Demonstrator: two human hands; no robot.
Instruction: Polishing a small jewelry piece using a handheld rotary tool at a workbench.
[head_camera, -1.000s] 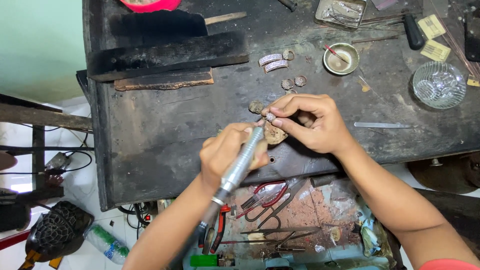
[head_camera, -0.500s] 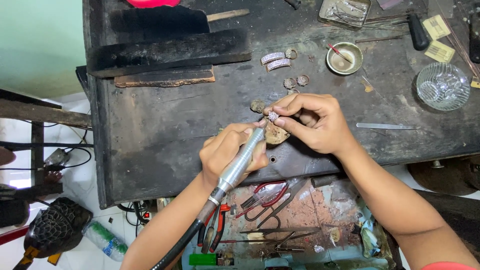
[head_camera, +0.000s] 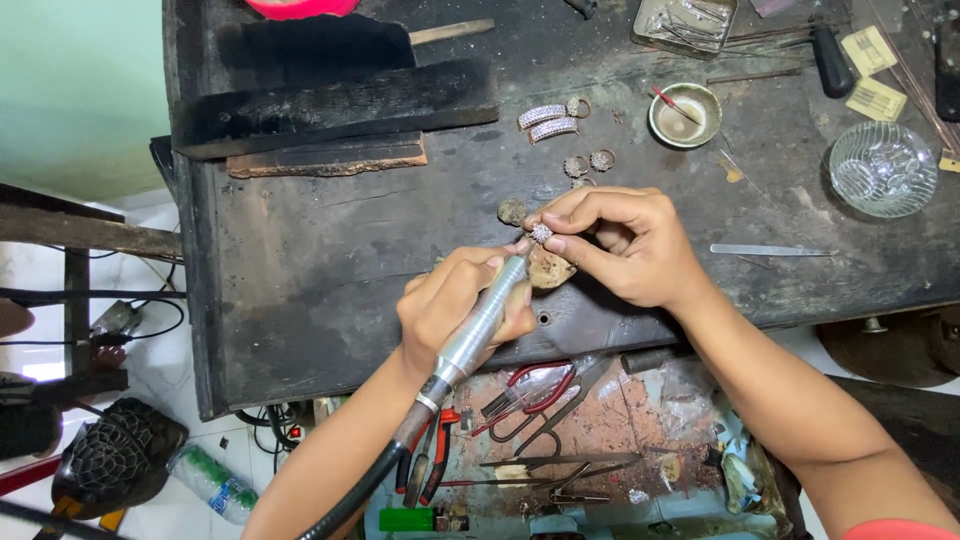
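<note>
A dark, scarred wooden workbench (head_camera: 330, 250) fills most of the view, its near edge running just under the hands, with bare wood open to the left. Below that edge an open drawer (head_camera: 640, 430) holds red-handled pliers (head_camera: 525, 385), tweezers and scraps. At the far right stands a cut-glass bowl (head_camera: 883, 168); what lies in it I cannot tell. Beside it a small round metal dish (head_camera: 684, 114) holds a thin red-tipped stick. Sparkling curved bands and rings (head_camera: 560, 125) lie loose just beyond the hands. The left hand (head_camera: 455, 305) wraps its fingers closed around a smooth silver rotary handpiece (head_camera: 480, 320), hose trailing down. The right hand (head_camera: 625, 245) pinches a small stone-set ring (head_camera: 542, 233) between thumb and fingertips, at the tool's tip above a worn wooden peg (head_camera: 550, 270).
</note>
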